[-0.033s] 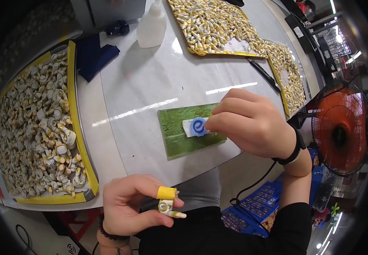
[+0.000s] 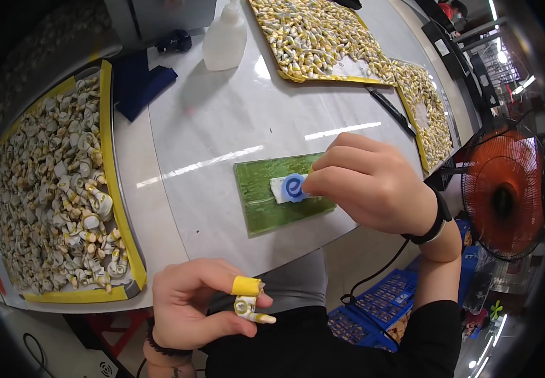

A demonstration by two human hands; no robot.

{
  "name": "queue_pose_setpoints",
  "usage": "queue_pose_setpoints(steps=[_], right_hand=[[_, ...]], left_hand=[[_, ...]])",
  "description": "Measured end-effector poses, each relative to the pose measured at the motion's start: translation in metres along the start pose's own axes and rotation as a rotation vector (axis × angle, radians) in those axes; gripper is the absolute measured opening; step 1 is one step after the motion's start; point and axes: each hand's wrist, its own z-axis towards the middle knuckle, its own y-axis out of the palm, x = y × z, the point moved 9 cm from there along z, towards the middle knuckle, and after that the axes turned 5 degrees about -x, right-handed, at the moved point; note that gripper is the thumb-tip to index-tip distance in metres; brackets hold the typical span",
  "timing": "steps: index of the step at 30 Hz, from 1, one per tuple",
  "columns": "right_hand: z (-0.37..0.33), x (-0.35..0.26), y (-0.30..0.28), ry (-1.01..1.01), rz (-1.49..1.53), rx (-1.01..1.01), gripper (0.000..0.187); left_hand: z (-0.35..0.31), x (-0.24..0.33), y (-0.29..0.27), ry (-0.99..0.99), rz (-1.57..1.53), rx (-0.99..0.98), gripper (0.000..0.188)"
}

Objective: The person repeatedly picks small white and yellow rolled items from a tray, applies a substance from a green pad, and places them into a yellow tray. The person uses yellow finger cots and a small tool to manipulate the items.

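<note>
My left hand, low in the picture, pinches a small white and yellow painted figurine piece with a pale, flesh-coloured tip. Yellow tape wraps its index finger. My right hand is closed over the right end of a green slab. Its fingertips grip the right edge of a round, light-blue piece that bears a dark-blue curl. The blue piece rests against a small white pad on the slab. The fingers cover part of the pad and slab.
A yellow-edged tray of white figurine pieces stands at left. Two more trays, one yellow-edged, hold small pieces at the back. A pump bottle, dark cloth and black cutter lie about. An orange fan stands right.
</note>
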Motion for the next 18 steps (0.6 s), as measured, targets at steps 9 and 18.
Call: queue_pose_setpoints(steps=[9, 18], right_hand=[[-0.001, 0.000, 0.006, 0.051, 0.092, 0.085, 0.016], [-0.016, -0.038, -0.015, 0.033, 0.706, 0.269, 0.022]], left_hand=[[-0.004, 0.013, 0.005, 0.246, 0.302, 0.051, 0.037], [-0.008, 0.022, 0.022, 0.396, 0.418, 0.105, 0.026]])
